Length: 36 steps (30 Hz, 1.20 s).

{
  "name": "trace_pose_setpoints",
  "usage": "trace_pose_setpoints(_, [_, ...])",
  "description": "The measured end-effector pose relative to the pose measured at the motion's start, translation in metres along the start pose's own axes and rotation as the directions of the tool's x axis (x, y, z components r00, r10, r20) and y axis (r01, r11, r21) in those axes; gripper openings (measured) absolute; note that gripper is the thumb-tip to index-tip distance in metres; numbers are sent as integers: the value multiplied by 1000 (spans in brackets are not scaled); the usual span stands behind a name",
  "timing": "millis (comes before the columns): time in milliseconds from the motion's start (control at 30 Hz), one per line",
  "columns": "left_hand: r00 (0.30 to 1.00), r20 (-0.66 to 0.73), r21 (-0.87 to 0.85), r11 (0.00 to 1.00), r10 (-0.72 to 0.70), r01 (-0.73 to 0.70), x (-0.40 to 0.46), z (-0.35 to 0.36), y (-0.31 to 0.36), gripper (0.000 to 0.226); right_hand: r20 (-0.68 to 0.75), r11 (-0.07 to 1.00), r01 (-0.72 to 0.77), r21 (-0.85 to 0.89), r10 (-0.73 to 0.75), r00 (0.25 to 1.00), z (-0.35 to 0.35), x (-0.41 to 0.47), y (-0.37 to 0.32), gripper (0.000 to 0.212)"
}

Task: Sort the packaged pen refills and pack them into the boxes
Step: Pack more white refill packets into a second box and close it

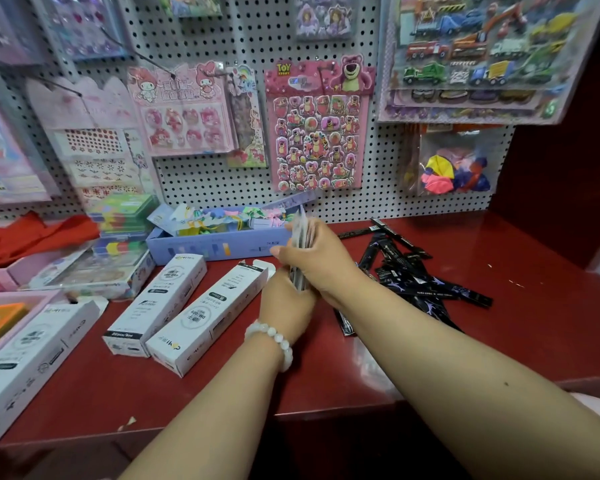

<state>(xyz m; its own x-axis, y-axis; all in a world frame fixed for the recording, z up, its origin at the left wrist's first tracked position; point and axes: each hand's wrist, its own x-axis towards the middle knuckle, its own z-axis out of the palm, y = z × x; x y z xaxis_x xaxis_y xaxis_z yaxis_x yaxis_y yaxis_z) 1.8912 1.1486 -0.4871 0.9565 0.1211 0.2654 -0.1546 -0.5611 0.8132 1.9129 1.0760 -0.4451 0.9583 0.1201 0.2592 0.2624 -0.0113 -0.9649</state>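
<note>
Both hands hold one upright bundle of clear-packaged pen refills (301, 233) above the red table (499, 327). My left hand (286, 306) grips its lower end and my right hand (321, 261) wraps its middle. A pile of black-packaged refills (413, 275) lies to the right of my hands. Three long white boxes lie on the table to the left: one with its flap open beside my left hand (208, 315), a second (158, 303) next to it, a third (25, 358) at the far left.
A pale blue tray of colourful items (219, 247) stands behind the boxes against the pegboard (378, 188), which carries sticker sheets and a bag of balloons (454, 171). Stacked stationery sets (118, 244) and pink boxes (0, 306) crowd the left. The table's front edge runs below my forearms.
</note>
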Motion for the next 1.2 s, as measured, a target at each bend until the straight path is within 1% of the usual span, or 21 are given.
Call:
trace_pose_setpoints(67, [998, 38, 79, 996, -42, 38, 0, 6, -6, 8, -39, 999, -50, 22, 50, 998, 0, -1, 5, 28])
trace_pose_setpoints(133, [995, 60, 79, 994, -84, 80, -1, 7, -8, 11, -31, 994, -55, 93, 58, 998, -1, -5, 4, 32])
trace_pose_setpoints(167, [991, 83, 29, 994, -104, 102, -2, 5, -7, 13, 16, 990, -60, 129, 58, 998, -3, -7, 2, 32])
trace_pose_setpoints(233, [976, 178, -198, 967, -128, 162, -8, -7, 0, 19, 202, 984, -91, 153, 59, 978, -14, -10, -6, 31])
trace_pose_setpoints(300, [936, 321, -422, 864, -142, 275, -15, -22, 5, 19, 396, 981, -140, 137, 75, 915, -30, -9, -14, 32])
trace_pose_setpoints(367, [837, 536, -476, 779, -111, 409, -19, -36, 6, 14, 521, 981, -159, 115, 77, 850, -42, -10, -20, 23])
trace_pose_setpoints(433, [693, 720, -440, 754, -28, 487, -19, -49, 8, 12, 526, 986, -154, 58, 100, 844, -46, -14, -22, 11])
trace_pose_setpoints(500, [596, 803, -391, 758, 4, 522, -19, -57, 10, 16, 488, 995, -103, -15, 97, 867, -43, -19, -23, 7])
trace_pose_setpoints(533, [592, 806, -374, 771, -5, 515, -18, -59, 10, 19, 479, 997, -74, -29, 79, 874, -41, -21, -23, 6])
trace_pose_setpoints(600, [658, 752, -341, 824, -49, 451, -15, -62, 9, 28, 432, 999, -39, -35, 50, 901, -38, -23, -20, 7])
trace_pose_setpoints(733, [816, 577, -151, 976, -41, 155, 0, -79, 5, 53, 165, 999, -31, -34, 36, 986, -42, -24, -6, 14])
trace_pose_setpoints(767, [872, 484, -30, 994, -79, 107, 6, -83, 3, 58, 107, 999, -48, -26, 50, 993, -43, -25, -1, 13])
trace_pose_setpoints(800, [923, 367, 168, 984, -119, 60, 12, -86, 1, 64, 67, 998, -66, -19, 67, 995, -44, -26, 2, 12])
trace_pose_setpoints(833, [955, 264, 407, 913, -137, 19, 16, -88, -1, 69, 44, 996, -81, -25, 82, 996, -45, -28, 6, 11])
trace_pose_setpoints(867, [967, 211, 591, 806, -143, -10, 21, -87, -8, 74, 33, 995, -97, -39, 98, 995, -45, -29, 9, 9])
trace_pose_setpoints(900, [966, 203, 704, 710, -158, -32, 26, -86, -14, 79, 25, 992, -114, -59, 115, 993, -45, -31, 13, 9])
trace_pose_setpoints(967, [939, 242, 788, 614, -246, -42, 37, -80, -27, 91, 6, 985, -131, -109, 132, 991, -44, -32, 18, 12])
trace_pose_setpoints(1033, [904, 283, 788, 615, -321, -29, 45, -77, -35, 100, -8, 980, -136, -146, 137, 991, -43, -33, 20, 13])
trace_pose_setpoints(1067, [902, 297, 771, 636, -314, -33, 47, -77, -36, 96, -8, 979, -142, -147, 143, 990, -42, -34, 20, 12])
trace_pose_setpoints(1133, [927, 302, 730, 679, -221, -76, 48, -76, -34, 76, -5, 984, -135, -117, 135, 991, -41, -35, 17, 11])
trace_pose_setpoints(1200, [942, 310, 700, 701, -127, -136, 45, -78, -28, 71, -57, 993, -80, -89, 75, 996, -42, -34, 11, 13])
